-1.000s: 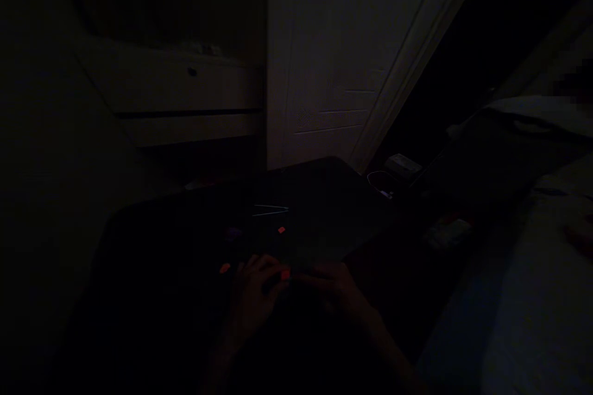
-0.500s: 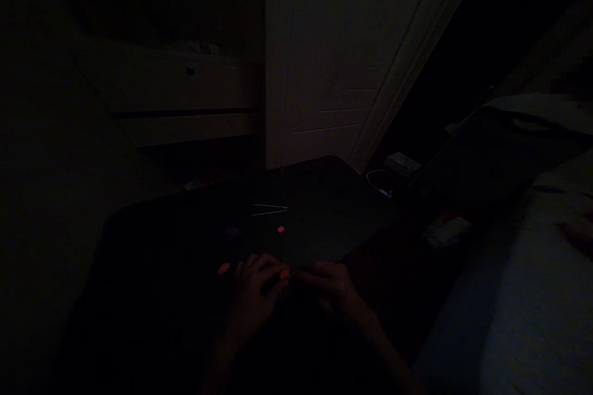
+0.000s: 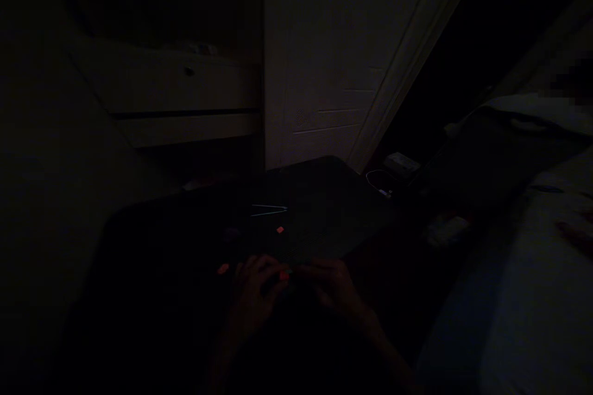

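The scene is very dark. My left hand (image 3: 259,284) pinches a small orange-red piece (image 3: 284,275) between thumb and fingertips, low over the dark table (image 3: 319,197). A tiny green bit (image 3: 289,271) shows at the right edge of that piece. Just to its right, my right hand (image 3: 331,281) has its fingers closed and pointing at the piece; whatever they hold is too dark to make out. Another orange-red piece (image 3: 280,229) lies beyond my hands, and an orange one (image 3: 223,268) lies left of my left hand. Open metal tweezers (image 3: 269,210) rest farther back.
A faint dark purplish lump (image 3: 231,234) sits on the table's left part. A pale door (image 3: 319,74) and a drawer unit (image 3: 194,89) stand behind. On the floor to the right are a white box (image 3: 402,164) and a cable (image 3: 377,174); a bed (image 3: 537,296) is at far right.
The green bit beside the orange-red piece shows more plainly now. My right hand has shifted very slightly; my left hand keeps its hold. The pieces and tweezers on the table lie still.
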`<state>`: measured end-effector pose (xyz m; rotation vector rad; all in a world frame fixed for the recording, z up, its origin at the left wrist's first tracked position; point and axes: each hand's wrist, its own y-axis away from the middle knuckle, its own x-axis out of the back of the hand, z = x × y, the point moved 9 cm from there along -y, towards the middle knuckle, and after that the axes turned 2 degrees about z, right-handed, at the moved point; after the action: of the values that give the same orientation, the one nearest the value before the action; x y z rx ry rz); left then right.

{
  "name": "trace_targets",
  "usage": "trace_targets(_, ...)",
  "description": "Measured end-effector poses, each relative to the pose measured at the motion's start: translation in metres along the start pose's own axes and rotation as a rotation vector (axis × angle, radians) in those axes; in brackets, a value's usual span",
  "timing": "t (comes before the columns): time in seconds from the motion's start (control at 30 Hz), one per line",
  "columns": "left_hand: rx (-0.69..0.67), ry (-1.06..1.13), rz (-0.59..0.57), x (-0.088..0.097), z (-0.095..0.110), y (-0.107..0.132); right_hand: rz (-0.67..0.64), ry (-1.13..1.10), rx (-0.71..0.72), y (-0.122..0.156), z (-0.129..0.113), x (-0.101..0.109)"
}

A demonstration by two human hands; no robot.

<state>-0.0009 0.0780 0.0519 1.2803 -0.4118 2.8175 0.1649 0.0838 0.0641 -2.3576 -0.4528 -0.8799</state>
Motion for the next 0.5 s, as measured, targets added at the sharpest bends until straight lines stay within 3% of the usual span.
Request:
trace_targets(0.33,-0.009,0.071,0.139,0.004,-0.004,0.001,0.013,0.005,0.019,0.003,-0.007,0.003)
trace_targets(0.5,-0.051,0.071,0.130,0.007,0.002,0.001,0.153,-0.021,-0.003,0.005,-0.004,0.014)
